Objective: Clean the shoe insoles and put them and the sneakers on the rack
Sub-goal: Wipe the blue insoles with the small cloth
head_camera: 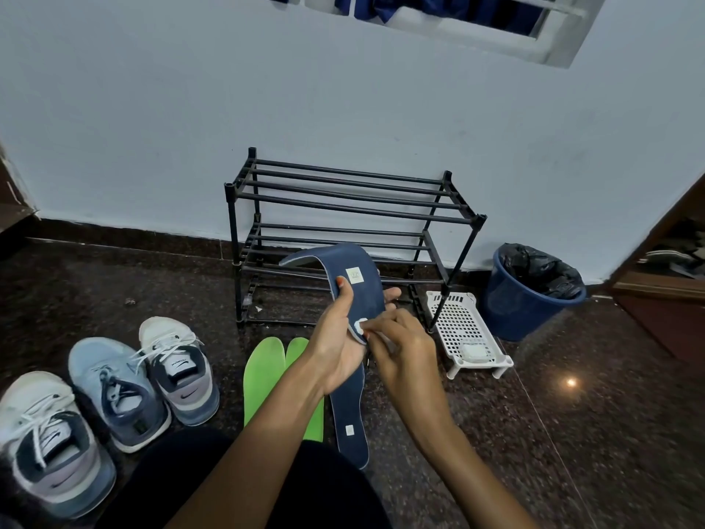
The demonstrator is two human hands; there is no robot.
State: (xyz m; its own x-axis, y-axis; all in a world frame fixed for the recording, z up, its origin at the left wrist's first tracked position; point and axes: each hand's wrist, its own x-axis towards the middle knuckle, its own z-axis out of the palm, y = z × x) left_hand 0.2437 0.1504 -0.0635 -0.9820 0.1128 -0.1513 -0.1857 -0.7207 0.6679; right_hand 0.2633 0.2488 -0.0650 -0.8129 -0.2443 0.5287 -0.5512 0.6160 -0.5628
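Head view, floor level, facing the wall.

- Held blue insole (360,276): up in front of the rack's lower tiers, bent over so its far end droops left. A pale square label faces me.
- Left hand (335,345): curled round the insole's middle, thumb on the near face, fingertips showing past the right edge.
- Right hand (404,349): just right of the left, fingers bunched and pinching at the insole's near end, where there is a small white patch. I can't tell what the patch is.
- Second blue insole (351,421): flat on the floor directly under the hands.
- Green insoles (265,376): a pair, touching the floor insole's left side.
- Sneakers (118,395): three, grouped near left, well apart from both hands.
- Rack (343,200): black, against the far wall.
- White tray (463,318): just right of the rack; blue bin (515,303) beyond it.
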